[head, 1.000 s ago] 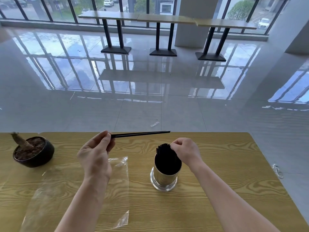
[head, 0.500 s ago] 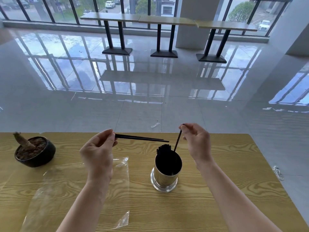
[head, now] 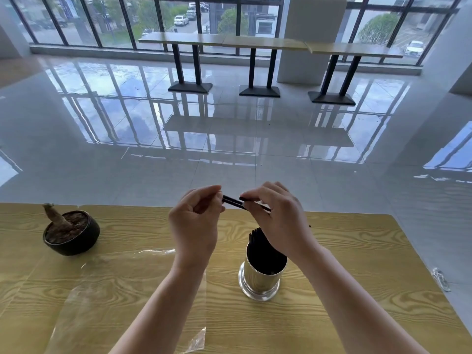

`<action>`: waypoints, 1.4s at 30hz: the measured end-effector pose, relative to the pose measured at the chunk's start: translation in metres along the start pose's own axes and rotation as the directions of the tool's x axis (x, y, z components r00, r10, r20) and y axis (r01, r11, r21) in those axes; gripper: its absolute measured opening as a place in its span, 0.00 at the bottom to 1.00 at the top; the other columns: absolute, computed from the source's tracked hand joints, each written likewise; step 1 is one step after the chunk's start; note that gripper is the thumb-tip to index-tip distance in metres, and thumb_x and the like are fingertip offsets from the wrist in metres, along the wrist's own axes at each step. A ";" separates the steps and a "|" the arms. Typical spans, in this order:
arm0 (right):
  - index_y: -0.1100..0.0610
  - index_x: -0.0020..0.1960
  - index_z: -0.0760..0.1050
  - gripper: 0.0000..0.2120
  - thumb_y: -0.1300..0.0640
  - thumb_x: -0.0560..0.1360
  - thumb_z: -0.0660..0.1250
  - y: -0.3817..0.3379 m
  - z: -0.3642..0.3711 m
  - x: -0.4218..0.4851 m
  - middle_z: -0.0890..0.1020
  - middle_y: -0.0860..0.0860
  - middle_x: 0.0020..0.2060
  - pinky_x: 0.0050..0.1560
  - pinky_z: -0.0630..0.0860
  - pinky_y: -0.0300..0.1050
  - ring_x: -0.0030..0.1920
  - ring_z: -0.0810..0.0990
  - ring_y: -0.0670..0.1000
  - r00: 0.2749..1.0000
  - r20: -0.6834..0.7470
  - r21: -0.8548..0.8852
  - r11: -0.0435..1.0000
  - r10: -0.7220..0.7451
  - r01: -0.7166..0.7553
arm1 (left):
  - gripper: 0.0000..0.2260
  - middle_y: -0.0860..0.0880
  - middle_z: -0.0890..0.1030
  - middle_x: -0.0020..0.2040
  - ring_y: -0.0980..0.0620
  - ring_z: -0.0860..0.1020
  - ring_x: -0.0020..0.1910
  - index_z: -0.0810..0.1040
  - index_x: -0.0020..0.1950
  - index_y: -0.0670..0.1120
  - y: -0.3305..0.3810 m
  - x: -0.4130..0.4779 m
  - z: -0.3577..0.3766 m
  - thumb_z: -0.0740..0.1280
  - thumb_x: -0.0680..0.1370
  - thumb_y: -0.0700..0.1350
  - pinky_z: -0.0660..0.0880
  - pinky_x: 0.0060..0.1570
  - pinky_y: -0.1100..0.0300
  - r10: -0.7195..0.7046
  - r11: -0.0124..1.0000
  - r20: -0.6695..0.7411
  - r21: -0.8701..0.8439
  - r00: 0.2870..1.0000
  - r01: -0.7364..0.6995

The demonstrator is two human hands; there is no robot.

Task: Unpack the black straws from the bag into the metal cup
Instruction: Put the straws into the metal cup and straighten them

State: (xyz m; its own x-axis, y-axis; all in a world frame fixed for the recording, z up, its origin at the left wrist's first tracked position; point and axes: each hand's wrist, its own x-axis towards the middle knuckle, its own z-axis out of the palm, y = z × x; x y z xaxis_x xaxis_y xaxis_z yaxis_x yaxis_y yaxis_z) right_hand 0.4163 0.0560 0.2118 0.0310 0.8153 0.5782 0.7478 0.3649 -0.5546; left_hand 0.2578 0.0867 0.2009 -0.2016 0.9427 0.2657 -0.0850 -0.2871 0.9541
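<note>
Above the metal cup point(head: 260, 277) of black straws point(head: 258, 238), the left hand point(head: 195, 226) pinches loose straws point(head: 231, 201); the right hand point(head: 278, 221) has its fingers point(head: 251, 198) clamped on them too.

The right hand point(head: 278, 221) has been moved from above the metal cup point(head: 260, 277) across to the left hand point(head: 196, 223). The black straws point(head: 233, 202) held there are now pinched by both hands. The left hand has been shifted rightward.
</note>
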 end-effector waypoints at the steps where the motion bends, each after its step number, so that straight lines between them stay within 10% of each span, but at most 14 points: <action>1: 0.57 0.49 0.85 0.04 0.62 0.75 0.74 0.001 -0.001 -0.002 0.84 0.49 0.41 0.46 0.77 0.45 0.45 0.79 0.52 0.997 -0.060 -0.054 0.998 -0.043 0.040 | 0.12 0.46 0.86 0.40 0.49 0.85 0.36 0.86 0.44 0.53 -0.002 0.001 -0.003 0.74 0.74 0.34 0.79 0.38 0.65 -0.007 1.000 -0.035 -0.002 0.999 0.007; 5: 0.58 0.50 0.80 0.02 0.63 0.78 0.69 0.019 -0.015 -0.016 0.81 0.49 0.43 0.46 0.74 0.40 0.44 0.78 0.51 0.947 -0.318 -0.091 0.993 0.043 -0.076 | 0.10 0.49 0.87 0.38 0.49 0.85 0.37 0.86 0.46 0.48 -0.009 0.008 -0.022 0.74 0.74 0.34 0.81 0.40 0.64 -0.115 0.990 -0.198 -0.107 0.973 0.095; 11: 0.53 0.46 0.74 0.05 0.58 0.81 0.65 0.027 -0.010 -0.030 0.77 0.46 0.34 0.27 0.68 0.43 0.27 0.70 0.45 0.685 -0.133 0.672 0.573 0.716 -0.469 | 0.10 0.48 0.87 0.40 0.49 0.86 0.40 0.86 0.45 0.47 -0.015 0.006 -0.029 0.74 0.72 0.32 0.83 0.45 0.56 -0.210 0.956 -0.261 -0.256 0.942 0.142; 20: 0.59 0.42 0.83 0.07 0.55 0.71 0.76 0.019 -0.010 -0.016 0.83 0.55 0.34 0.21 0.62 0.37 0.21 0.64 0.44 0.706 0.104 0.894 0.244 0.701 -0.374 | 0.10 0.48 0.87 0.40 0.47 0.86 0.41 0.86 0.45 0.48 -0.020 -0.001 -0.030 0.74 0.73 0.33 0.84 0.46 0.54 -0.166 0.975 -0.257 -0.189 0.952 0.119; 23: 0.53 0.39 0.82 0.06 0.51 0.70 0.76 0.031 -0.022 -0.020 0.83 0.49 0.31 0.21 0.65 0.37 0.21 0.67 0.43 0.692 -0.082 0.838 0.426 0.717 -0.342 | 0.10 0.47 0.87 0.42 0.43 0.86 0.43 0.86 0.47 0.54 -0.022 0.007 -0.042 0.74 0.75 0.38 0.84 0.46 0.52 -0.066 0.998 -0.313 -0.018 0.947 0.063; 27: 0.42 0.37 0.78 0.10 0.51 0.70 0.79 0.037 -0.032 -0.015 0.83 0.36 0.33 0.33 0.74 0.31 0.31 0.80 0.39 0.832 -0.316 0.218 0.888 0.456 -0.404 | 0.12 0.48 0.84 0.45 0.47 0.84 0.43 0.83 0.49 0.60 -0.013 0.010 -0.039 0.71 0.75 0.41 0.81 0.45 0.58 0.196 0.963 -0.116 0.209 0.974 -0.169; 32: 0.43 0.36 0.80 0.10 0.51 0.67 0.81 0.014 -0.020 0.004 0.83 0.39 0.33 0.34 0.72 0.29 0.32 0.80 0.39 0.937 -0.008 0.120 0.930 0.350 -0.347 | 0.14 0.57 0.83 0.44 0.56 0.83 0.41 0.83 0.53 0.57 0.006 0.002 0.001 0.71 0.74 0.39 0.79 0.43 0.66 0.269 0.938 0.123 0.189 0.955 -0.289; 42: 0.53 0.41 0.86 0.08 0.49 0.72 0.76 -0.006 -0.012 0.011 0.80 0.42 0.29 0.34 0.68 0.31 0.32 0.77 0.39 0.963 0.126 0.180 0.949 0.237 -0.257 | 0.15 0.54 0.87 0.41 0.55 0.85 0.38 0.86 0.48 0.54 0.019 -0.001 0.016 0.77 0.70 0.35 0.79 0.37 0.66 -0.020 1.000 0.237 0.020 0.971 0.016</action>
State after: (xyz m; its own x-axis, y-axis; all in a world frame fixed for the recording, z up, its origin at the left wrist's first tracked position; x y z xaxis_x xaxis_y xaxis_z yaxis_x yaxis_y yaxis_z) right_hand 0.4203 0.0577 0.2286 0.1234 0.9286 0.3499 0.5825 0.2177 -0.7831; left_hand 0.2716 0.0827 0.2205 0.0368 0.9617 0.2716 -0.0687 -0.2687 0.9608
